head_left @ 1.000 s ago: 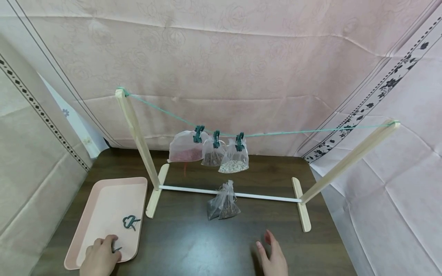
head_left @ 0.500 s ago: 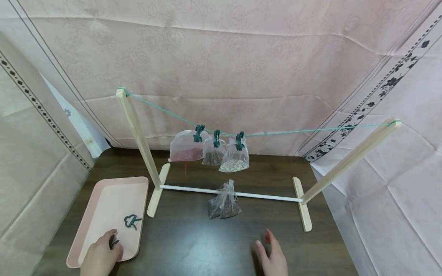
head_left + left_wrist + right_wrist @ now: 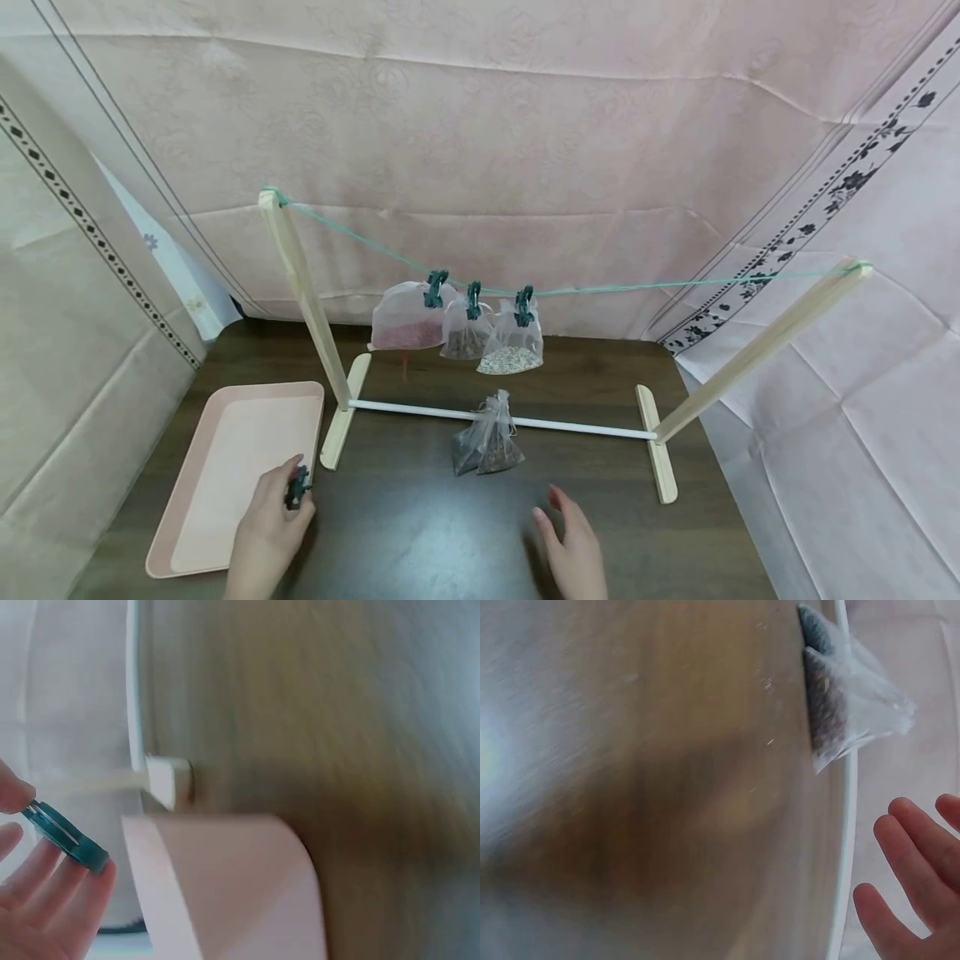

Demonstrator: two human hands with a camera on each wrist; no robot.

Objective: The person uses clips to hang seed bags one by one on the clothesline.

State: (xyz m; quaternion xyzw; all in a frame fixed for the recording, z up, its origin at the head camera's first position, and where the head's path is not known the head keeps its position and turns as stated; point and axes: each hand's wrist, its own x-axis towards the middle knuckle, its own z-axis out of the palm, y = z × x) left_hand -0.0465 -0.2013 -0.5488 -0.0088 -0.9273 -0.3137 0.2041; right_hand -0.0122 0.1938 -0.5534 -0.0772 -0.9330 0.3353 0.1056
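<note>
My left hand (image 3: 272, 517) pinches a dark green clip (image 3: 297, 487) above the near right part of the pink tray (image 3: 180, 492). In the left wrist view this clip (image 3: 66, 836) sits between the fingertips. My right hand (image 3: 573, 546) is over the table with its fingers spread and nothing in them. Beyond it, two sheer drawstring pouches (image 3: 487, 446) with dark contents lean together on the table against a white rod (image 3: 585, 427). Three more pouches, with pink (image 3: 408, 333), dark (image 3: 465, 340) and pale (image 3: 512, 358) contents, hang from a green cord (image 3: 622, 288) by green clips (image 3: 523, 307).
Wooden posts (image 3: 303, 292) on flat feet hold up the cord at both ends. The rod joins the feet low across the dark wooden table (image 3: 420, 542). Patterned cloth (image 3: 570, 167) surrounds the table at the back and sides.
My left hand has lifted a clip from the tray and moved right and forward. The other clip in the tray no longer shows separately. My right hand has shifted slightly left.
</note>
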